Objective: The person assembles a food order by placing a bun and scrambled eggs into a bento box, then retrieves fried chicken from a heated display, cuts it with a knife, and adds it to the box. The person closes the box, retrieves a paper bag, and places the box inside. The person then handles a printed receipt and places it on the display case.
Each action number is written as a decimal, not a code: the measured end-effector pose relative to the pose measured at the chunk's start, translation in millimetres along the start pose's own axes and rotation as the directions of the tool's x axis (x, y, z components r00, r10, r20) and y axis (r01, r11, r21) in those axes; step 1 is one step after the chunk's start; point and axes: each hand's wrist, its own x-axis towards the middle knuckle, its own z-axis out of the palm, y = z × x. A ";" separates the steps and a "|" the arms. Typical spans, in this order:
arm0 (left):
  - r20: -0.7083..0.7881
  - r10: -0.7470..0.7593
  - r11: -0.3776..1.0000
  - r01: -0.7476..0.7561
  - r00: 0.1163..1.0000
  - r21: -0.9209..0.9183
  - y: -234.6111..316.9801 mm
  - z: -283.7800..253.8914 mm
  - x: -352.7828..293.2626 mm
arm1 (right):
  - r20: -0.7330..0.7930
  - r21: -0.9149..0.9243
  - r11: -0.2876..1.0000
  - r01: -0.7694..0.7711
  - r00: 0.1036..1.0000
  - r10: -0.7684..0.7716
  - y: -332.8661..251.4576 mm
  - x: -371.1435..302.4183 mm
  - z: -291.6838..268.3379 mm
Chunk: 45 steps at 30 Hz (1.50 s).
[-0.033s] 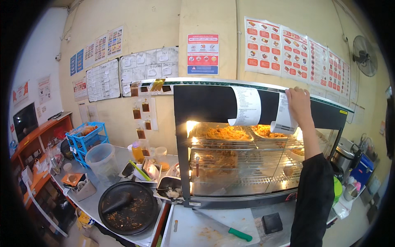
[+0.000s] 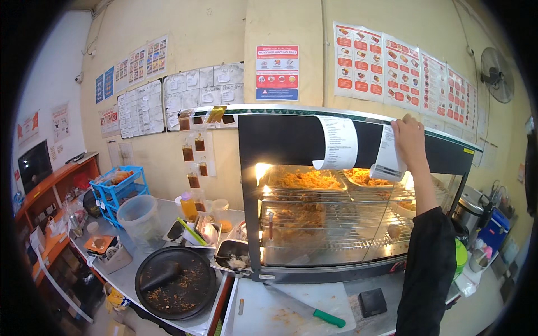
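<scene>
My right hand (image 2: 410,140) is raised to the top edge of a lit food warmer display cabinet (image 2: 280,273). Its fingers are closed on the side of a white printed paper slip (image 2: 388,154), which hangs down over the black front panel. Beside it on the left, a longer curling receipt (image 2: 339,143) hangs from the same edge. Below both slips, behind the glass, trays of fried food (image 2: 305,180) lie on wire racks. My sleeve hides part of the cabinet's right end. My left hand is out of view.
Before the cabinet lie a white cutting board (image 2: 263,313), a knife with a green handle (image 2: 329,318) and a black box (image 2: 372,302). To the left are a large stone mortar with pestle (image 2: 190,299), a clear bucket (image 2: 140,224) and a blue rack (image 2: 106,207).
</scene>
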 end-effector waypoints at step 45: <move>-0.557 -0.385 0.923 0.305 0.736 -0.235 110.5 16.8 -63.2 | 0.434 0.884 -0.338 -0.323 0.836 0.335 -168.1 -154.5 12.4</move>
